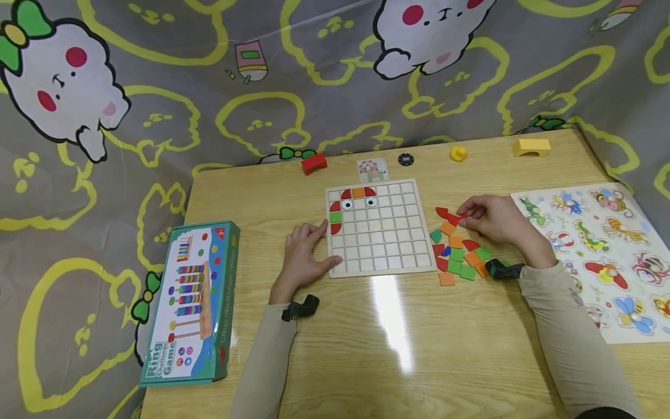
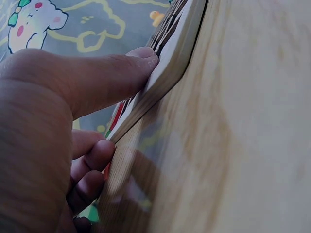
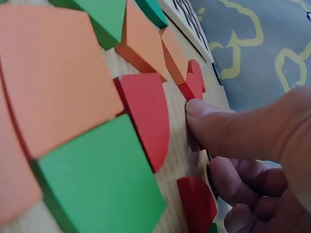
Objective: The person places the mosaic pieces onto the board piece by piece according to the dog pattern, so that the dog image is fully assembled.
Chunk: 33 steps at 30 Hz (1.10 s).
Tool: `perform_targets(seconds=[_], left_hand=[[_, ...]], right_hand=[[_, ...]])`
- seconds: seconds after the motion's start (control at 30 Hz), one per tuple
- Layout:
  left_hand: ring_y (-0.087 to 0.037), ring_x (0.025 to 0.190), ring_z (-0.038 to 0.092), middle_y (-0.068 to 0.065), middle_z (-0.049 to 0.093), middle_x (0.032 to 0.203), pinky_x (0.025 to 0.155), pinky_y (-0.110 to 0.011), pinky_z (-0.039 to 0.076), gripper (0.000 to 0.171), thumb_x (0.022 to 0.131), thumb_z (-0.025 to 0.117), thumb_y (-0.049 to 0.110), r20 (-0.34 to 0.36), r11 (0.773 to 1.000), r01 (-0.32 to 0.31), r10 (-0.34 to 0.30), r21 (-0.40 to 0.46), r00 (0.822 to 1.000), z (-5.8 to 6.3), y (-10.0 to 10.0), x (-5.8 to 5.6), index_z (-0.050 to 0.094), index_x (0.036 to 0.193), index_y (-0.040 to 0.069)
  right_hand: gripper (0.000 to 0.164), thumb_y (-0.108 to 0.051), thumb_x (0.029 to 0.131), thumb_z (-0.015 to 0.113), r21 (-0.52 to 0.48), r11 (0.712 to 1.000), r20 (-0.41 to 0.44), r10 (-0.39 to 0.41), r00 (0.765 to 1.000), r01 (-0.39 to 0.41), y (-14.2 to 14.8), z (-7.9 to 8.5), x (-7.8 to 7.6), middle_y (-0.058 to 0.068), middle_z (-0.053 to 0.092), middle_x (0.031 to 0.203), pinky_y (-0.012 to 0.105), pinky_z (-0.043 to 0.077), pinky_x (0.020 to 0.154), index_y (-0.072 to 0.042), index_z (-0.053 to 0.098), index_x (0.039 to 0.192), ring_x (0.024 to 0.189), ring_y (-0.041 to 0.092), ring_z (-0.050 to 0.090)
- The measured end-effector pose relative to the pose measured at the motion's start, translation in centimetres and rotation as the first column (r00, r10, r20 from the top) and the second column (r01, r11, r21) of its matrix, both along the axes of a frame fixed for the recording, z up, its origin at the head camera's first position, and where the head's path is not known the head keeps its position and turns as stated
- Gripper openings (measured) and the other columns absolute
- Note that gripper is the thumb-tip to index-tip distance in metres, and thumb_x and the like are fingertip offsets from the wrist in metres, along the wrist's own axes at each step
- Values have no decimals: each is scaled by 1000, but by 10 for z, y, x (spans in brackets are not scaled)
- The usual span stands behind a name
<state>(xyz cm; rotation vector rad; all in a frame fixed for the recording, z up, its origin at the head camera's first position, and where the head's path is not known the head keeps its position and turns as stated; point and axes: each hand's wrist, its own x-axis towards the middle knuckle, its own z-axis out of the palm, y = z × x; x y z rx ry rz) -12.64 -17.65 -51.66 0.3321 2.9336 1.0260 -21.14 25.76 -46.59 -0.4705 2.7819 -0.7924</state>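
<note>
A square wooden grid board (image 1: pixel 379 233) lies on the table, with red, orange and green pieces and two eye pieces (image 1: pixel 347 205) in its upper left cells. My left hand (image 1: pixel 306 253) rests at its left side, the thumb (image 2: pixel 141 60) on the near left corner and the other fingers by the edge. To the right of the board, my right hand (image 1: pixel 494 220) pinches a small red piece (image 1: pixel 463 217) between thumb and fingers. Its thumb partly hides that piece in the right wrist view. Loose orange, green (image 3: pixel 102 179) and red (image 3: pixel 146 116) pieces lie around this hand.
A picture card (image 1: pixel 373 170), a black chip (image 1: pixel 406 159), a red block (image 1: pixel 314 164), a yellow duck (image 1: pixel 458 153) and a yellow arch block (image 1: pixel 531 148) line the back. At left lies a ring game box (image 1: pixel 191 302); at right, an insect picture board (image 1: pixel 581 247).
</note>
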Motion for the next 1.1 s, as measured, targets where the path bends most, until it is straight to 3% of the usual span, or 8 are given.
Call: perform_targets(seconds=[0.23, 0.43, 0.57, 0.83, 0.97, 1.1], left_hand=[[-21, 102, 39, -2, 50, 117, 83, -36, 25, 91, 76, 78, 54, -15, 1000, 5, -5, -1, 1000, 0, -1, -1, 42, 151, 18], [-21, 102, 38, -2, 50, 118, 82, -36, 25, 92, 76, 78, 55, -8, 1000, 0, 0, -15, 1000, 0, -2, 0, 41, 152, 19], [-21, 101, 38, -2, 50, 118, 82, -36, 25, 92, 75, 79, 55, -7, 1000, -4, 4, -15, 1000, 0, -4, 1, 41, 152, 19], [-20, 101, 39, -2, 50, 118, 82, -36, 25, 91, 76, 78, 55, -11, 1000, -6, 5, -19, 1000, -1, -6, 1, 41, 152, 19], [-20, 103, 39, -2, 50, 119, 83, -36, 25, 91, 76, 78, 55, -13, 1000, 1, -1, -19, 1000, -1, -5, 0, 41, 152, 19], [-19, 104, 39, -1, 50, 120, 84, -35, 26, 91, 77, 77, 55, -4, 1000, 7, -8, -30, 1000, 0, -3, -1, 40, 152, 20]], right_hand=[[26, -22, 88, 75, 18, 998, 45, -59, 997, 58, -3, 3, 1, 8, 67, 90, 27, 44, 69, -4, 70, 105, 78, 20, 61], [23, -20, 91, 72, 8, 1000, -16, -25, 1000, 25, -5, 0, -1, 9, 68, 88, 24, 44, 64, -2, 69, 104, 75, 20, 61], [24, -22, 93, 70, -59, 998, -67, -43, 997, 39, -16, 3, -3, 11, 69, 94, 18, 43, 67, -4, 66, 108, 81, 23, 64], [23, -21, 92, 71, -270, 962, -61, -48, 997, 30, -75, 5, -21, 7, 70, 95, 13, 46, 67, -8, 69, 110, 81, 20, 64], [22, -21, 90, 73, -349, 937, -25, 8, 1000, -16, -111, -2, -30, 6, 69, 94, 16, 48, 68, -9, 69, 108, 80, 18, 64], [23, -22, 89, 75, -365, 927, -35, 77, 996, -84, -142, -8, -37, 4, 68, 92, 22, 47, 68, -9, 69, 107, 79, 17, 62]])
